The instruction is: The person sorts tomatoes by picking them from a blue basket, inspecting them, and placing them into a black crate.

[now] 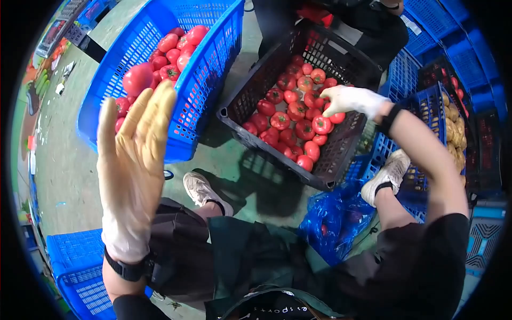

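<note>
My left hand [133,160], in a pale glove with a yellowed palm, is raised in front of the blue basket [210,80]. Its fingers are spread, and a tomato [138,79] shows just beyond the fingertips, seemingly in the basket or above it. Red tomatoes lie inside that basket. My right hand [349,102], in a white glove, reaches over the right side of the black crate [277,165]. Its thumb and fingers are apart above a tomato [321,124]; whether they touch it is unclear. Many red tomatoes fill the crate.
Another person [368,32] in dark clothes is behind the black crate. A blue plastic bag [338,221] lies on the floor near my shoe [386,176]. A crate of potatoes [453,130] stands at the right. A blue basket [80,266] sits at the lower left.
</note>
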A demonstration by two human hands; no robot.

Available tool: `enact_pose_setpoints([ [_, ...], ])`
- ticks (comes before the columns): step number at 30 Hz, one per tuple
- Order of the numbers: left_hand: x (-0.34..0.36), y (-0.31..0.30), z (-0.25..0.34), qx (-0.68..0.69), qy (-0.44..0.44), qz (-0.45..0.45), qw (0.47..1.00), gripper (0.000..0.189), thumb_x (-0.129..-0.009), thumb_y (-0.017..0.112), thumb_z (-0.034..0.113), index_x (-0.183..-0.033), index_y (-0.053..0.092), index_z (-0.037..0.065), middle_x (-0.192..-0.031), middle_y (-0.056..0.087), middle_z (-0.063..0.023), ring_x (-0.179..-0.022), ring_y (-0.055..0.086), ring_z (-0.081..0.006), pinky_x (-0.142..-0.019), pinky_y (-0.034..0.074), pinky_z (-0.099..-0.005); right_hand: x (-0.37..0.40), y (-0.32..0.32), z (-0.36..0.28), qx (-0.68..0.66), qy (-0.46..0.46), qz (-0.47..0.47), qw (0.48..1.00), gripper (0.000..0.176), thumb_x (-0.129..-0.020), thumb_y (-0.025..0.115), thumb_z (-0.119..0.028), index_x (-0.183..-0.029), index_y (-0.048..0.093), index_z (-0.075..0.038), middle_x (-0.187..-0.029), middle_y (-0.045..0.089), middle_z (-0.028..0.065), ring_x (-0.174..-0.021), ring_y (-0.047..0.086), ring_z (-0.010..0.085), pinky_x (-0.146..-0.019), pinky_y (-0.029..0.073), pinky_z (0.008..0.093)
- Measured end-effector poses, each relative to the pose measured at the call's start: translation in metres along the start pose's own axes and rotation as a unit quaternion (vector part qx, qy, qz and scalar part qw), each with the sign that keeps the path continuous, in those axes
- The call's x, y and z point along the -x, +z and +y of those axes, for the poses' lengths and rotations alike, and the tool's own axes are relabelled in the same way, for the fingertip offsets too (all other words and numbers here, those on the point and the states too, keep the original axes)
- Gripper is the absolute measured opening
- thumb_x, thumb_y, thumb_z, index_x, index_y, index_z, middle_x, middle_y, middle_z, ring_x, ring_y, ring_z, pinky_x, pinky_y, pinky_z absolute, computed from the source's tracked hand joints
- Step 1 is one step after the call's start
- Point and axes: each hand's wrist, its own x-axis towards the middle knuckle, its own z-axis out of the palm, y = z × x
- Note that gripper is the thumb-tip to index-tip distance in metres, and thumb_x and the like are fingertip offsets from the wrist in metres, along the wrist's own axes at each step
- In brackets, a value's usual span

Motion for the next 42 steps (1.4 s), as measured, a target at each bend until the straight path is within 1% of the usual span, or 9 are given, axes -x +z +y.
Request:
enact_pose_setpoints([
  [4, 0.012, 0.011, -0.017, -0.18, -0.055, 0.126, 0.974, 0.052, -0.095, 0.045, 0.026, -0.132, 0.034, -0.008, -0.129, 0.045, -0.0277, -0.109, 0.056, -0.0343, -0.086, 0.053, -0.0358, -0.08, 0.062, 0.033, -0.014, 0.109, -0.103, 0.989, 0.06, -0.058, 0.083, -0.04, -0.098, 0.062, -0.001, -0.083, 0.066, 0.0168, -0.074, 0.064, 0.0275, -0.064, 0.05, 0.0387],
  [9, 0.023, 0.018, -0.016, -0.264, -0.206, 0.067, 0.94, 0.047, -0.092, 0.049, 0.025, -0.128, 0.043, -0.005, -0.125, 0.05, -0.0255, -0.111, 0.056, -0.0334, -0.088, 0.049, -0.0366, -0.104, 0.148, 0.047, 0.052, 0.279, -0.028, 0.959, 0.079, -0.049, 0.082, -0.053, -0.106, 0.064, -0.001, -0.106, 0.065, 0.0178, -0.105, 0.06, 0.0312, -0.092, 0.043, 0.046],
  [11, 0.024, 0.016, -0.01, -0.237, -0.247, 0.036, 0.939, 0.047, -0.093, 0.047, 0.022, -0.13, 0.04, -0.006, -0.131, 0.046, -0.0232, -0.118, 0.051, -0.0314, -0.096, 0.043, -0.0362, -0.087, 0.12, -0.005, 0.034, 0.378, -0.053, 0.924, 0.099, -0.05, 0.08, -0.057, -0.13, 0.048, -0.009, -0.14, 0.039, 0.0192, -0.134, 0.027, 0.0386, -0.095, 0.029, 0.0688],
  [16, 0.025, 0.012, -0.005, -0.23, -0.283, 0.03, 0.931, 0.039, -0.096, 0.044, 0.015, -0.13, 0.04, -0.005, -0.132, 0.046, -0.0151, -0.12, 0.05, -0.0237, -0.098, 0.04, -0.0314, -0.091, 0.124, 0.003, 0.094, 0.42, -0.103, 0.897, 0.094, -0.052, 0.08, -0.057, -0.13, 0.05, -0.014, -0.146, 0.025, 0.0082, -0.138, 0.012, 0.0339, -0.093, 0.036, 0.0626],
  [25, 0.022, 0.007, -0.029, -0.304, -0.262, -0.021, 0.915, 0.038, -0.09, 0.057, 0.018, -0.123, 0.049, -0.001, -0.114, 0.057, -0.0077, -0.103, 0.058, -0.015, -0.091, 0.045, -0.0245, -0.097, 0.108, 0.007, -0.296, 0.288, -0.23, 0.881, 0.091, -0.058, 0.076, -0.057, -0.128, 0.048, -0.006, -0.133, 0.047, 0.0143, -0.115, 0.049, 0.0297, -0.087, 0.043, 0.0494],
  [29, 0.023, 0.011, -0.039, -0.61, -0.052, -0.102, 0.784, 0.069, -0.075, 0.073, 0.017, -0.131, 0.038, 0.001, -0.124, 0.046, -0.0151, -0.112, 0.05, -0.0242, -0.092, 0.044, -0.0326, -0.046, 0.01, -0.087, -0.297, 0.06, -0.04, 0.952, 0.069, -0.062, 0.076, -0.05, -0.107, 0.062, 0.001, -0.105, 0.063, 0.0119, -0.102, 0.055, 0.0203, -0.08, 0.044, 0.0357],
  [32, 0.025, 0.005, -0.057, -0.744, 0.131, -0.101, 0.647, 0.093, -0.065, 0.079, 0.02, -0.14, 0.026, 0.009, -0.13, 0.035, -0.0236, -0.117, 0.043, -0.0417, -0.096, 0.04, -0.0431, 0.037, -0.05, -0.155, -0.428, -0.006, -0.105, 0.898, 0.045, -0.075, 0.067, -0.036, -0.102, 0.063, 0.0, -0.098, 0.065, 0.0065, -0.09, 0.058, 0.012, -0.074, 0.046, 0.0278],
  [39, 0.039, 0.031, -0.083, -0.619, 0.157, -0.248, 0.729, 0.08, -0.064, 0.079, 0.015, -0.133, 0.038, 0.012, -0.124, 0.043, -0.0145, -0.114, 0.049, -0.0308, -0.095, 0.042, -0.0378, 0.163, -0.065, -0.196, -0.589, -0.082, -0.164, 0.787, 0.049, -0.08, 0.06, -0.029, -0.122, 0.053, -0.005, -0.111, 0.06, 0.0069, -0.103, 0.056, 0.0152, -0.087, 0.045, 0.0304],
  [42, 0.039, 0.039, -0.081, -0.559, 0.198, -0.217, 0.776, 0.075, -0.065, 0.081, 0.016, -0.128, 0.041, 0.006, -0.125, 0.042, -0.0114, -0.117, 0.046, -0.0231, -0.098, 0.039, -0.0341, 0.196, -0.042, -0.198, -0.773, -0.044, -0.18, 0.606, 0.078, -0.077, 0.07, -0.023, -0.14, 0.027, -0.011, -0.126, 0.05, 0.0071, -0.113, 0.052, 0.0208, -0.089, 0.047, 0.0372],
])
